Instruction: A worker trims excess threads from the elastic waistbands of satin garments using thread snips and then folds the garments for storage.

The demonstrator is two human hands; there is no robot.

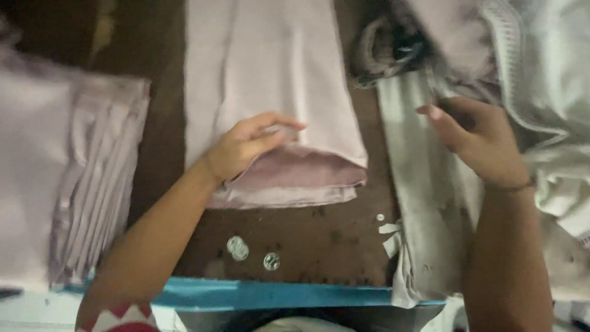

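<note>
A pale pink cloth is being folded on a dark brown table.

The table is spread with fabric: under the left hand lies the pink cloth, stretching away from the fingers, its near end doubled over so that a darker pink layer shows just below the palm. That hand is laid on the fold with fingers loosely curled, pinching nothing that can be seen. A stack of folded pink cloths lies well to its left. The right hand is held open, fingers half spread, over a grey-white cloth and beside a heap of pale laundry. Three clear round buttons rest nearer than the left hand. The folding looks part done; next, the edge would need a firm grip and squaring.
</note>
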